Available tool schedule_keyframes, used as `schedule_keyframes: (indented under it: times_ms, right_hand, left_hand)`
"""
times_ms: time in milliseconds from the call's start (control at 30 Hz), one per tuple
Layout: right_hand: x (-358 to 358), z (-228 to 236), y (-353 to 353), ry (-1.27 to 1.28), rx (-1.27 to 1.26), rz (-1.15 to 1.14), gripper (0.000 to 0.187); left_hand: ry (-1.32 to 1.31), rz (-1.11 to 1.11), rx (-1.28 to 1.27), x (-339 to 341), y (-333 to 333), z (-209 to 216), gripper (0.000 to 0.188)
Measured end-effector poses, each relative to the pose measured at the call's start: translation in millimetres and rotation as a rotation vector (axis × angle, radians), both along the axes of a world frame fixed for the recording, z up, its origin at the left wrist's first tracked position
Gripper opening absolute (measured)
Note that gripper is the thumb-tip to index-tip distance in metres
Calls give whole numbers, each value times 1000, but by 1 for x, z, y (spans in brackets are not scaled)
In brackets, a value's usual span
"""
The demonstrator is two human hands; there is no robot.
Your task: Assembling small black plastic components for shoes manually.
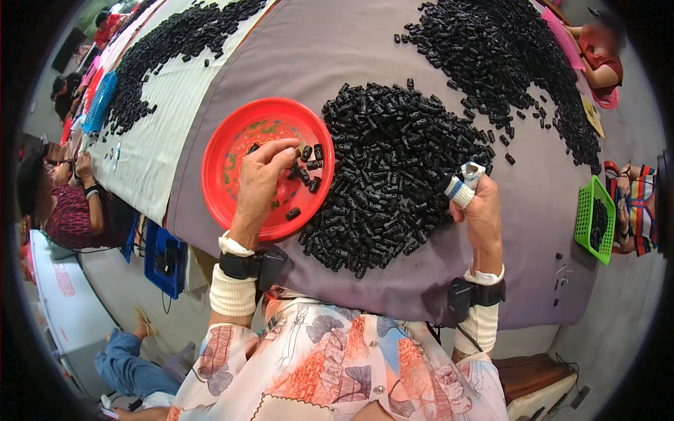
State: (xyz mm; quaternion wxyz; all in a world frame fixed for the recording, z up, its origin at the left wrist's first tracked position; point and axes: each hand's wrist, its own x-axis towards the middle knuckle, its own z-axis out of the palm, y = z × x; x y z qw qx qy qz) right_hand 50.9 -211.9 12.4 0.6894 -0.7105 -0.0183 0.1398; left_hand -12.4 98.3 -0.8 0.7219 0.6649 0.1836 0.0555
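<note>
"What worries you from where you sit?"

"Mostly spillover. From my remote seat I see the pile [404, 189] of black parts on the bench [302, 56], crowding right up against the right rim of the red tray [214, 168]. If I let the left hand [265, 175] sweep sideways, loose parts [314, 168] inside the tray could ride over that rim and mix with the pile. They're short and look round, so I'd expect them to roll."

"And the other side?"

"The right hand [481, 210] sits at the pile's right edge. A careless outward flick there could scatter parts across the bench. I'm also watching the cable [469, 338] below the right wrist box [460, 298]; a long reach might tug it. The left wrist box [272, 266] is close to the tray's near rim, so dropping that wrist could tip the tray."

"How are the hands posed?"

"I have the left forearm rising from below, its hand over the tray with bent fingers pointing right, fairly close together. I can't tell whether they pinch a part. The right forearm comes almost straight up, fingers curled inward toward the pile. There's a white, blue-striped wrap [460, 192] at the fingertips, but I can't tell whether it's worn or gripped, or whether a part is pinched there."
</note>
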Motion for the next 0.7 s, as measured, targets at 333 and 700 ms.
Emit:
schedule_keyframes:
  times_ms: [333,700]
  right_hand:
    - [-5,-6,-13,39,-57,-16,19]
    - [-7,-8,-19,26,-61,-30,18]
  left_hand:
    - [-162,-191,472,13,-53,12,16]
    - [-663,-778,999,7,-170,-43,11]
